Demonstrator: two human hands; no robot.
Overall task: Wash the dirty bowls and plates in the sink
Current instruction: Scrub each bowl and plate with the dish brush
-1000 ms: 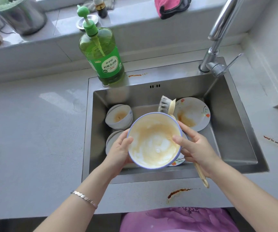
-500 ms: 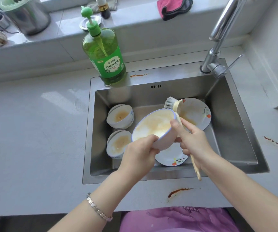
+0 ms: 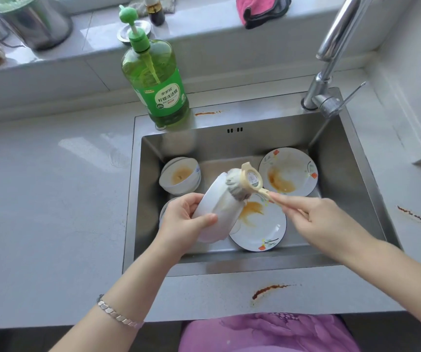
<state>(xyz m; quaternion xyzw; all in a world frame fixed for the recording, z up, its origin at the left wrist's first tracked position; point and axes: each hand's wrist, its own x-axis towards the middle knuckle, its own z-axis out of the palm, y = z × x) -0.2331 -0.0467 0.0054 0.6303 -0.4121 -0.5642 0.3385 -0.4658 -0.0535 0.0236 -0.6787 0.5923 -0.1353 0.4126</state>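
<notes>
Over the steel sink (image 3: 351, 189), my left hand (image 3: 184, 222) grips a white bowl (image 3: 217, 209) tipped on its side, its white outside facing me. My right hand (image 3: 318, 219) holds the cream handle of a dish brush (image 3: 245, 181), whose grey bristles press against the bowl's upper end. A dirty plate (image 3: 260, 232) with orange residue lies in the sink under the bowl. A second stained plate (image 3: 289, 171) leans at the back right. A small dirty bowl (image 3: 181, 175) sits at the back left; another bowl is mostly hidden behind my left hand.
A green dish soap bottle (image 3: 156, 82) stands on the sink's back rim. The chrome faucet (image 3: 331, 59) rises at the back right. On the sill sit a steel pot (image 3: 34, 21), a pink cloth (image 3: 260, 8) and a small dark bottle (image 3: 154, 8). Brown stains mark the counter (image 3: 39, 199).
My left hand turned the bowl over from facing up to lying on its side, outside towards me. My right hand swung the brush from behind the bowl onto its upper end.
</notes>
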